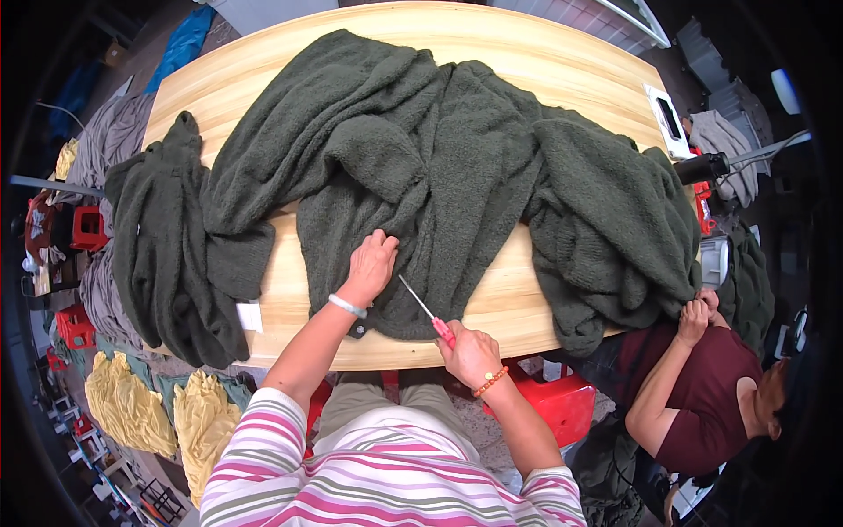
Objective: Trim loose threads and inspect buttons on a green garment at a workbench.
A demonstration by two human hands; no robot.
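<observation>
A fuzzy dark green knitted cardigan [474,176] lies spread in folds across the middle of the table, with a front opening running down its body. Near its lower left part, the curled fingers of my left hand [373,263] grip the knit. My right hand [470,356] is closed around the pink handle of a thin metal-shafted tool [418,299] at the lower edge. The shaft points up and left over the fabric, toward my left hand; its tip is too small to make out. A dark round button [358,331] shows at the bottom edge.
More dark green knits lie heaped on the table, one pile [167,255] at left and another [606,228] at right. A co-worker in a maroon top [711,386] handles the right pile's edge. A red stool [558,404] stands below the wooden table [492,26].
</observation>
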